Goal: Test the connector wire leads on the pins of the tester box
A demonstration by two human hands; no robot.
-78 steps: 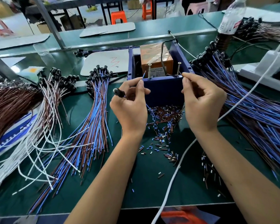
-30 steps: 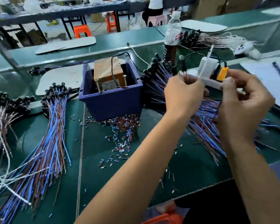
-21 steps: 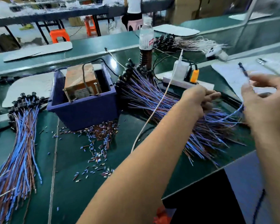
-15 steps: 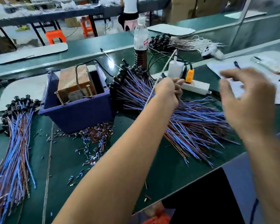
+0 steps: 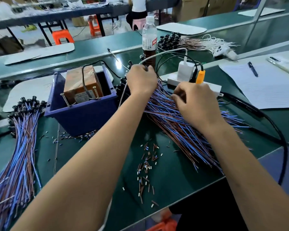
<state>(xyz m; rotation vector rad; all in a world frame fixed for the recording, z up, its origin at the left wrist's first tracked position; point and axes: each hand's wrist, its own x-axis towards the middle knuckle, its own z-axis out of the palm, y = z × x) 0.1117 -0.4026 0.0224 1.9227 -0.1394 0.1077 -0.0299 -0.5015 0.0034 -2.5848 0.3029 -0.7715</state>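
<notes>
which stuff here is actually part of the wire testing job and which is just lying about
Part of the job:
- blue tester box
- wire pile on the right
- left hand and right hand, both in that pile
- wire bundle on the left

Just lying about:
- bottle
- pen on paper
- phone
- insulation scraps

Even, bright overhead light filled the scene. A white glare spot sat on the glossy dark-green tabletop [image 5: 118,65] toward 12 o'clock. Shadows were soft. Background benches were blurred; wide-angle distortion bowed edges at 3 and 9 o'clock.

A water bottle [image 5: 149,36], power strip [image 5: 212,88], and pen [image 5: 253,69] on paper [image 5: 265,87].
</notes>
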